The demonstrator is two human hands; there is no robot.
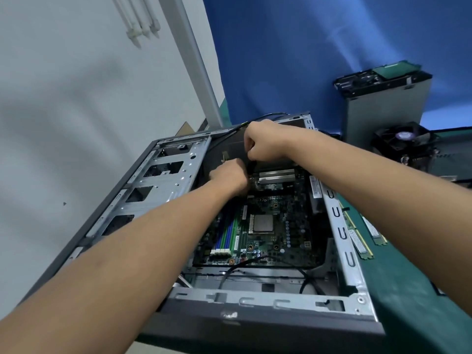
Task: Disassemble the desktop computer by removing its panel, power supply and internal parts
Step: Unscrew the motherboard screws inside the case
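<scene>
- Reaching into the far end of the open computer case (255, 302), toward twelve o'clock, both hands met over the top edge of the motherboard (275, 241). The side panel was already off.
- The right hand (265, 141) was fisted, its fingers curled and pinching a black cable (252, 166) just above a finned heatsink (277, 175).
- The left hand (228, 175) sat close at its seven o'clock, knuckles up. Its fingers were hidden, so its hold could not be told.
- The step looked like unplugging wiring from the board. The next move probably called for a straight, firm pull with the board steadied.
- At the case's three o'clock, memory sticks (360, 244) lay on the green table (408, 290). A fan cooler (403, 139) and a grey metal box (383, 108) stood toward one o'clock.
- White print by the memory slots (227, 238) seemed to read "Dual DDR3 1600", upside down. The stick labels were too small to read.
</scene>
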